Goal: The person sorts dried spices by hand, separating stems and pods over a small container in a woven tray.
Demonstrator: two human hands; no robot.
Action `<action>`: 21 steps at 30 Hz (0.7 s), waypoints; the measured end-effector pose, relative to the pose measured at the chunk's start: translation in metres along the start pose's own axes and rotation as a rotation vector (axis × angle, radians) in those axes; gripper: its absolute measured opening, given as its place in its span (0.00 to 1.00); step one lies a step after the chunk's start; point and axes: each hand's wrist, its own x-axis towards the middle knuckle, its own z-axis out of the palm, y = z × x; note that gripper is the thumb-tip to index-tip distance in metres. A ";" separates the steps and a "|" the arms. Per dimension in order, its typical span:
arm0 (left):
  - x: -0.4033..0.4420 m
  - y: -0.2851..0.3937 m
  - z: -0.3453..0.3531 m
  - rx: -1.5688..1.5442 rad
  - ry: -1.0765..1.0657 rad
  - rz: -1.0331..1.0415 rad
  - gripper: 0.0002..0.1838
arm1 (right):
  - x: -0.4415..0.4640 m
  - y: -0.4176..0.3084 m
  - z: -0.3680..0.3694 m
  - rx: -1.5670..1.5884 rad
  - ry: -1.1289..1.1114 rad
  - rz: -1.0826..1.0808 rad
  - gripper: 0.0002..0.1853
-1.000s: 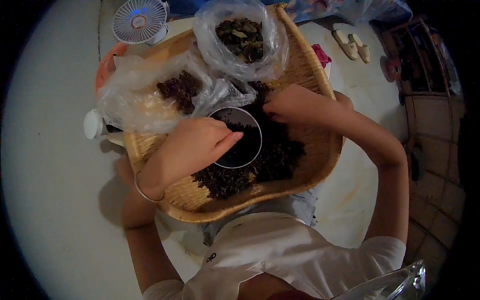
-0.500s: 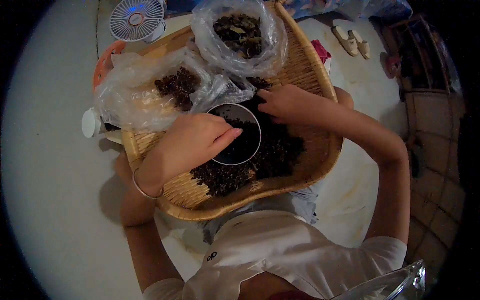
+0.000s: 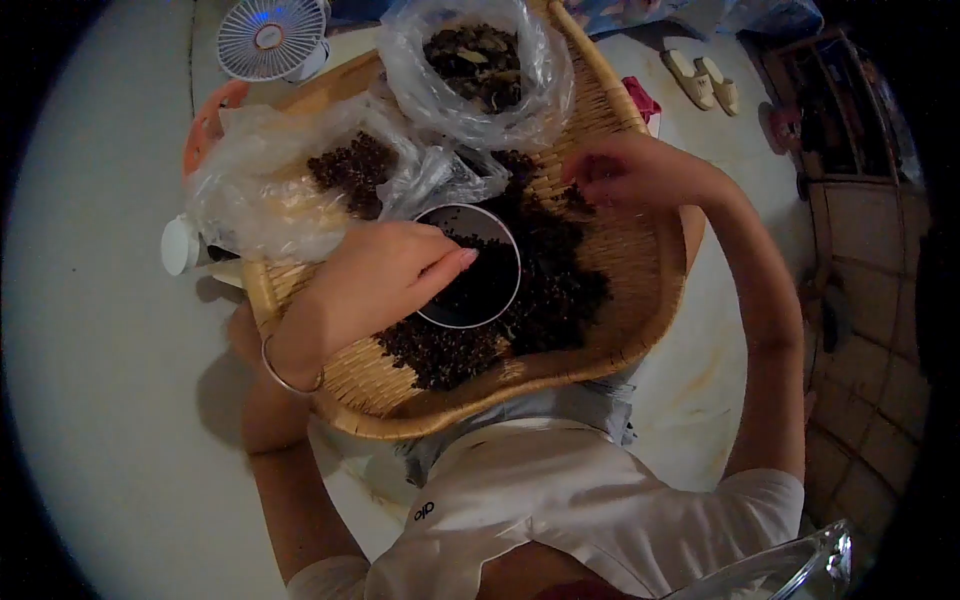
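Note:
My left hand (image 3: 385, 270) is closed in a pinch over a round white-rimmed bowl (image 3: 518, 268); whatever it may hold is hidden. Small dark grains lie inside the bowl. Around the bowl spreads a heap of dark, dried berry-like bits (image 3: 560, 290) on a woven bamboo tray (image 3: 650, 300). My right hand (image 3: 635, 172), slightly blurred, hovers above the tray's right side with its fingers curled. Near its fingertips is a small dark clump (image 3: 578, 200), and I cannot tell whether the fingers grip any of it.
A clear plastic bag (image 3: 270, 220) with dark clusters lies at the tray's left. Another open bag (image 3: 550, 75) holds dried leafy pieces at the back. Beyond the tray are a white fan (image 3: 270, 38), an orange object (image 3: 205, 130), a white-lidded container (image 3: 180, 246) and slippers (image 3: 690, 80).
My right hand has moved from the heap beside the bowl up and to the right, away from it. My left hand stays over the bowl, almost unmoved.

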 end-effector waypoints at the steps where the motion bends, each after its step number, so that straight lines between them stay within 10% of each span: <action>1: 0.000 0.000 0.000 -0.030 0.040 0.013 0.16 | -0.002 0.000 0.000 0.298 0.020 0.095 0.09; 5: 0.001 0.003 0.000 -0.059 0.061 0.018 0.14 | -0.008 -0.014 0.007 0.516 0.127 0.059 0.07; 13: 0.000 0.022 -0.009 -1.336 -0.022 -0.157 0.26 | 0.002 -0.065 0.033 0.907 0.053 -0.219 0.10; 21: -0.014 0.021 -0.005 -1.610 0.088 -0.138 0.25 | 0.019 -0.082 0.070 0.462 0.298 -0.455 0.14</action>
